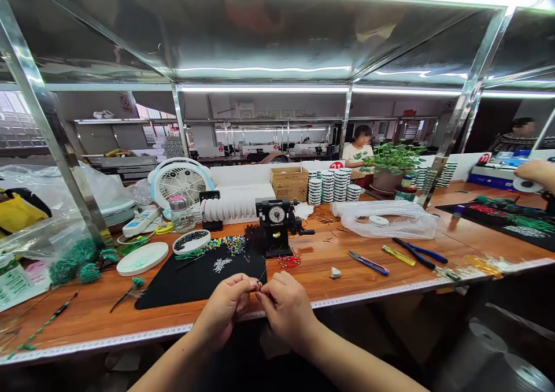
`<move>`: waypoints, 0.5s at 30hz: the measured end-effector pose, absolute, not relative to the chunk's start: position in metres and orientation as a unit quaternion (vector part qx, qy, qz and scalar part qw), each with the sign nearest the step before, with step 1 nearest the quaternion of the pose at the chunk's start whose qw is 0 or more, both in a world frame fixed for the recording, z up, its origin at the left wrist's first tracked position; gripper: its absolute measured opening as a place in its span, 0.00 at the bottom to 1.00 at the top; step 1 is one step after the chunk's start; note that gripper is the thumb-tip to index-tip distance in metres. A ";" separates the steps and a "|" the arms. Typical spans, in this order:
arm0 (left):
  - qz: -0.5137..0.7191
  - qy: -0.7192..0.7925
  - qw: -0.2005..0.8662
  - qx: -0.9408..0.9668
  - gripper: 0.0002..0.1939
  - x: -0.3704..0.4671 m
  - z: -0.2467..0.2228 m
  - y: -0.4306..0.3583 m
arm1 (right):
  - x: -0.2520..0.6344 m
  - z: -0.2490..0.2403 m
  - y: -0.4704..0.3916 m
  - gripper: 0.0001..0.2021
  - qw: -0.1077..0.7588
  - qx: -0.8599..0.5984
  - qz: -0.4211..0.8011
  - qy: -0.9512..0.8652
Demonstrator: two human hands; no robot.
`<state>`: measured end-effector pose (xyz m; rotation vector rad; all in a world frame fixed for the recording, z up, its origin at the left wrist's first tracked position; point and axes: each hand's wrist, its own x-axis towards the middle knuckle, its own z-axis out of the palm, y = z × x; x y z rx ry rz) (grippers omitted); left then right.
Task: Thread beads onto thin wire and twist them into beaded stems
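Note:
My left hand and my right hand meet at the front edge of the bench, thumbs and forefingers pinched closed on a thin dark cord. A small reddish bit shows between the fingertips; its kind is too small to tell. Just beyond them a black mat carries a heap of small silvery pieces, multicoloured beads and a round white dish of black beads. Behind my right hand lies a bunch of red cord, below a black hand-cranked winder with a dial.
Pliers, a yellow-handled tool and tweezers-like cutters lie to the right. A white fan, spool stacks and a cardboard box stand behind. A metal post rises left. Another person's hand reaches in at right.

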<state>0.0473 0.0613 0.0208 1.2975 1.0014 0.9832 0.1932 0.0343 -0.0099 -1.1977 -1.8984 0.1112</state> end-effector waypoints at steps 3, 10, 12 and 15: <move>0.419 0.414 0.545 0.596 0.07 0.043 0.025 0.064 | 0.201 -0.002 0.037 0.08 0.407 -0.396 -0.037 -0.822; 0.335 0.370 0.180 0.847 0.11 0.034 0.015 0.060 | 0.203 0.022 0.074 0.07 0.379 -0.440 0.125 -0.805; 0.315 0.362 0.129 0.868 0.13 0.034 0.010 0.059 | 0.201 0.023 0.085 0.06 0.371 -0.451 0.140 -0.800; 0.327 0.350 0.189 0.857 0.11 0.037 0.009 0.061 | 0.202 0.024 0.089 0.06 0.367 -0.458 0.144 -0.797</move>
